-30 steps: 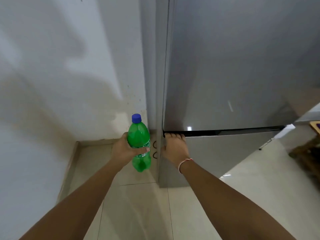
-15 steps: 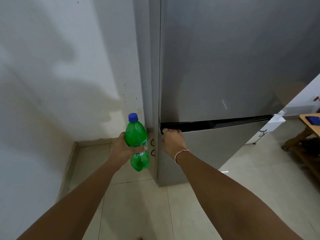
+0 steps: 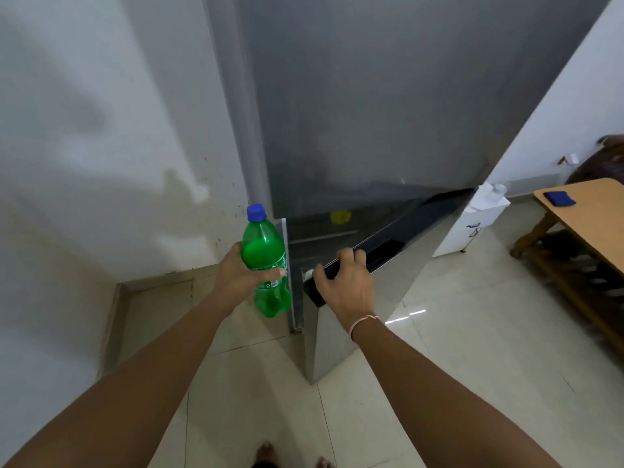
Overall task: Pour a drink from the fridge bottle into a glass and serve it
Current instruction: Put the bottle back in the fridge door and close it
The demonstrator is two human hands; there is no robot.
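1. Single head-worn wide-angle view, looking forward and steeply down at the grey fridge (image 3: 371, 96) from close in front.
2. Near enough that both forearms run up from the bottom edge to the fridge's lower door (image 3: 337, 339), swung ajar just below centre.
3. Wide enough to take in white wall left of the fridge, tiled floor (image 3: 439, 383) below it, toes at the bottom edge.
4. Lens bend at the edges; no second view to share anything with.
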